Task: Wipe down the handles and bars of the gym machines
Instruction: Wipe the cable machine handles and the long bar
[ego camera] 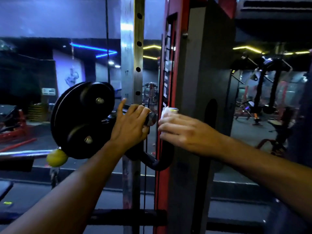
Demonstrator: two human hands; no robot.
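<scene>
A black pulley carriage (pixel 81 119) rides on a silver upright (pixel 132 68) drilled with holes. My left hand (pixel 130 123) grips the carriage's short handle, whose round metal knob end (pixel 150 118) pokes out past my fingers. Beside that knob, my right hand (pixel 184 130) holds a white cloth (pixel 164 114) bunched in its fingers. A curved black handle (pixel 152 162) hangs under the carriage, below both hands.
A red and grey machine column (pixel 189 98) stands directly behind my right hand. A chrome bar (pixel 23 153) and a yellow ball (pixel 56 158) lie at lower left. A thin cable (pixel 107 39) rises above the pulley. Other gym machines (pixel 268 92) fill the dim right background.
</scene>
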